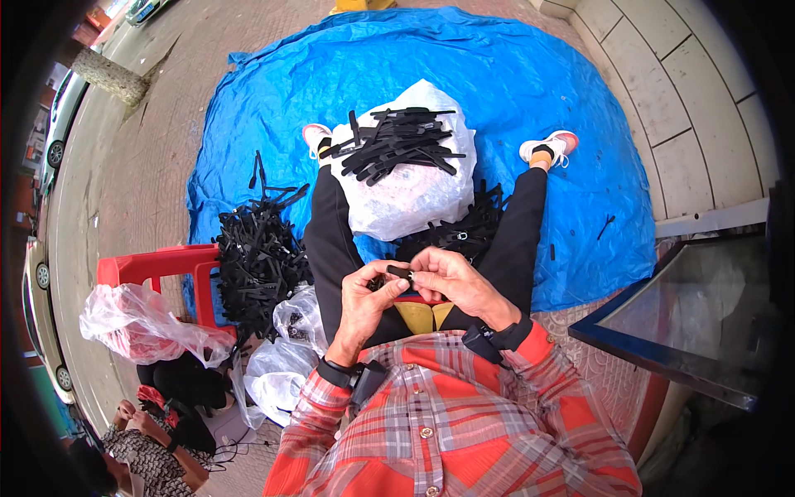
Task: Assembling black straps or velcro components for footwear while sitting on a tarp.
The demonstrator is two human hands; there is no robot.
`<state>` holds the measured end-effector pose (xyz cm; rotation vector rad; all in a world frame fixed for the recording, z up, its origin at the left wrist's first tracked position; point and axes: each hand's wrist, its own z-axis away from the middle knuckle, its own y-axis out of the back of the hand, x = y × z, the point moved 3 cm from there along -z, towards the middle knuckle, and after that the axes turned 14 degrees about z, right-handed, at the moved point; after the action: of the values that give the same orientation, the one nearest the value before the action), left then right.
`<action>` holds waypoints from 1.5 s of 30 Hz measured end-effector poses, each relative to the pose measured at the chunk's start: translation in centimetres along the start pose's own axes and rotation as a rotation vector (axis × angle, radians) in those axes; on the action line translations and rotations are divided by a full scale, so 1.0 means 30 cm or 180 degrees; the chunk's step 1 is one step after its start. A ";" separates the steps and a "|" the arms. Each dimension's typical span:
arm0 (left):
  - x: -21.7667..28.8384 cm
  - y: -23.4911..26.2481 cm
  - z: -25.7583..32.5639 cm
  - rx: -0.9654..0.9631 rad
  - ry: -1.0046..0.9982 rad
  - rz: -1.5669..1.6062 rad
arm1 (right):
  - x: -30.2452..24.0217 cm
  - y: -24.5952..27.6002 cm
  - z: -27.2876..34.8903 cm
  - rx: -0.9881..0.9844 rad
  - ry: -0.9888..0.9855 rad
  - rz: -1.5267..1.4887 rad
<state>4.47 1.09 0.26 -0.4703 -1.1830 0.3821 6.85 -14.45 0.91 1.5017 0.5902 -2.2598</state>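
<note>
Black plastic strip (401, 272), pinched between left hand (364, 298) and right hand (451, 282) above the lap; it could slip toward the strip pile (261, 257) at nine o'clock if the fingertips loosen.

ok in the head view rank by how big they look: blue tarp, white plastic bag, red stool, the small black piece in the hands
1. blue tarp
2. white plastic bag
3. red stool, partly hidden, so unsure against the bag
4. small black piece, pinched between left hand and right hand
</note>
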 end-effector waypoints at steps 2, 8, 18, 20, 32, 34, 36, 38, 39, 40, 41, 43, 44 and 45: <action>0.001 0.001 -0.005 -0.0081 -0.0233 -0.0250 | -0.012 -0.009 0.002 0.0339 0.0305 0.0260; -0.016 0.018 -0.004 0.0005 -0.0089 -0.0142 | -0.047 -0.031 -0.004 0.0266 0.0676 0.0717; -0.034 -0.018 0.006 -0.0121 -0.0328 -0.0143 | 0.011 0.004 0.020 0.0078 0.0011 -0.0695; -0.036 -0.022 0.009 -0.0193 -0.0342 -0.0266 | 0.008 0.011 0.028 0.0175 0.0000 -0.0790; -0.009 -0.044 0.012 -0.0637 -0.0546 -0.1028 | 0.024 0.014 0.043 0.0079 -0.0159 -0.0340; -0.002 -0.040 0.007 -0.0676 -0.0638 -0.1163 | 0.017 0.001 0.052 0.0063 -0.0410 0.0113; -0.002 -0.041 0.007 -0.0717 -0.0721 -0.1294 | 0.027 0.012 0.052 -0.0273 -0.0409 -0.0004; -0.017 -0.029 0.004 -0.0409 -0.0415 -0.0837 | 0.029 0.009 0.052 -0.0460 -0.0205 -0.0288; -0.024 -0.022 -0.001 -0.0259 -0.0268 -0.0610 | 0.028 0.009 0.051 -0.0458 -0.0204 -0.0290; -0.044 0.005 -0.011 -0.0168 0.0068 -0.0200 | 0.028 0.014 0.049 -0.0296 -0.0230 -0.0348; -0.071 0.045 -0.024 -0.0075 0.0402 0.0211 | 0.029 0.019 0.047 -0.0134 -0.0257 -0.0407; -0.083 0.047 -0.023 -0.0362 0.0574 0.0439 | 0.040 0.008 0.035 -0.0066 -0.0249 -0.0236; -0.098 0.036 -0.014 -0.0365 0.0676 0.0570 | 0.039 0.003 0.026 0.0176 -0.0133 -0.0026; -0.094 0.002 -0.010 -0.0387 0.0785 0.0702 | 0.034 0.003 0.024 0.0436 -0.0016 0.0188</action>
<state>3.81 -0.38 -2.09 -0.7362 -0.9204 0.4294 5.96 -14.98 0.20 1.5553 0.3910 -2.2984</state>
